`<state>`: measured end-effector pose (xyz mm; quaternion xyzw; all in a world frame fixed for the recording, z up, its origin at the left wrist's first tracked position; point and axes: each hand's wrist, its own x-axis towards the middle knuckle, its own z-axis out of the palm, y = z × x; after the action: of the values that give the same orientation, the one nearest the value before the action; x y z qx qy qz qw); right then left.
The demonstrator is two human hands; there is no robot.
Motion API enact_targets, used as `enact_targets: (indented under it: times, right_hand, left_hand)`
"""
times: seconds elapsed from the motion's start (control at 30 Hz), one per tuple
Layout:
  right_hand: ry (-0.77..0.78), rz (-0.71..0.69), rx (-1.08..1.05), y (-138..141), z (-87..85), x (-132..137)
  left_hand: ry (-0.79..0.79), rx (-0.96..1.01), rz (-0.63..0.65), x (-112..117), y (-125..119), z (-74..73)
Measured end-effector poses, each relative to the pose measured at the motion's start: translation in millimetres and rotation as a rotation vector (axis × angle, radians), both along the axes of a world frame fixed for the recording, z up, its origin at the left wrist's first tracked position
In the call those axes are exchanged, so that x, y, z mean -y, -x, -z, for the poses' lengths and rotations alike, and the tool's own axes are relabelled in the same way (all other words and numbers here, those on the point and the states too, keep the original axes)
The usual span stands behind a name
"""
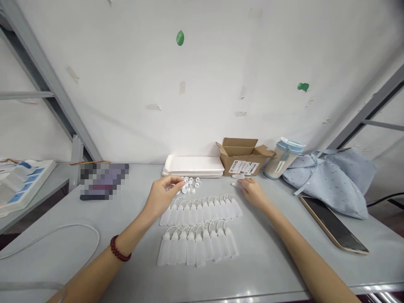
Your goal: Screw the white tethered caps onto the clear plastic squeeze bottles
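Observation:
My left hand [166,189] is closed in a pinch beside a small pile of white caps [190,185]. Whatever its fingertips hold is hidden. At the right, the fingers of my right hand [251,190] close on the end of a small translucent plastic piece [235,184]. A similar clear piece [238,176] lies just beyond, against the box. Between my forearms lie two rows of flat translucent bottles with thin looped straps at their necks, a back row [200,213] and a front row [198,248].
Behind the caps are stacked white trays or sheets [195,164] and an open cardboard box [241,158]. To the right stand a blue-lidded cup [282,160], a blue cloth bag [328,176] and a phone [334,223]. A white cable [69,226] curves across the left.

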<state>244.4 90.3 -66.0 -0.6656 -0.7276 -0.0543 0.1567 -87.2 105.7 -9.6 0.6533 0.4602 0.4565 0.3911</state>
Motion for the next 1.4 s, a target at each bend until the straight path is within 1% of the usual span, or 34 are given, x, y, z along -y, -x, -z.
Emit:
enact_targets:
  times: [0.07,0.13,0.27,0.4,0.47,0.53,0.7,0.97,1.1,1.23,1.4]
  right_hand:
    - [-0.004,-0.006,-0.02,3.3,-3.6,2.9]
    - [-0.017,-0.018,-0.094,9.2,-9.4,7.1]
    - [-0.03,-0.046,-0.424,30.5,-25.2,19.2]
    - [0.033,-0.155,-0.683,61.2,-39.7,35.2]
    - [0.087,-0.226,-0.755,76.5,-44.5,43.6]
    - [0.119,-0.268,-0.8,89.5,-47.7,51.3]
    - [0.127,-0.373,-0.842,107.4,-50.9,63.2]
    - [0.148,-0.381,-0.865,108.2,-47.4,65.2]
    - [0.139,-0.377,-0.857,108.3,-46.5,65.8]
    - [0.121,-0.378,-0.825,110.1,-46.3,67.2]
    - [0.031,-0.421,-0.735,112.1,-44.5,68.3]
  left_hand:
    - [0.031,0.049,0.019,2.5,-2.2,1.3]
    - [0.05,0.08,0.042,5.5,-4.8,2.0]
    - [0.076,0.089,0.107,15.6,-12.1,0.3]
    - [0.099,0.089,0.192,28.5,-21.3,-0.9]
    - [0.107,0.107,0.226,33.4,-24.6,-0.7]
    - [0.122,0.128,0.251,36.6,-26.2,-1.1]
    - [0.184,0.156,0.272,39.4,-26.0,-4.1]
    - [0.232,0.177,0.289,40.5,-30.1,-0.3]
    - [0.174,0.155,0.321,43.5,-30.9,-1.2]
    - [0.106,0.091,0.306,44.5,-31.8,-1.6]
    - [0.134,0.076,0.298,42.8,-32.9,4.6]
